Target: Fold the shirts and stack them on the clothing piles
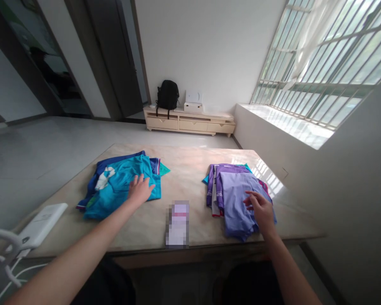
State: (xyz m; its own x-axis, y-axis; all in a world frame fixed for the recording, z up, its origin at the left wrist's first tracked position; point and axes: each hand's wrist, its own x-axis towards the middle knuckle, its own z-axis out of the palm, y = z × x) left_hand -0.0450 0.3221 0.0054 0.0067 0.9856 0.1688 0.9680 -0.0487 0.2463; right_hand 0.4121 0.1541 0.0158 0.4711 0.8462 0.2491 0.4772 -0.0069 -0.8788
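Note:
My left hand (140,190) is over the teal garment (120,178), its fingers spread; whether it touches the cloth I cannot tell. That garment has a white patch (105,177) and lies on top of a dark blue garment (97,173), with a green corner poking out at the right. Above a folded lavender garment (239,203) is my right hand (259,206), fingers loosely bent and apart, nothing visible in them. Beneath the lavender cloth are purple garments (212,186), with teal and red edges showing.
Both piles rest on a marble-look table (184,169). Between them, near the front edge, lies a blurred-out flat object (178,224). A white power bank (41,224) with a cable sits at the left. Beyond stands a low cabinet (193,123) bearing a black backpack (167,95).

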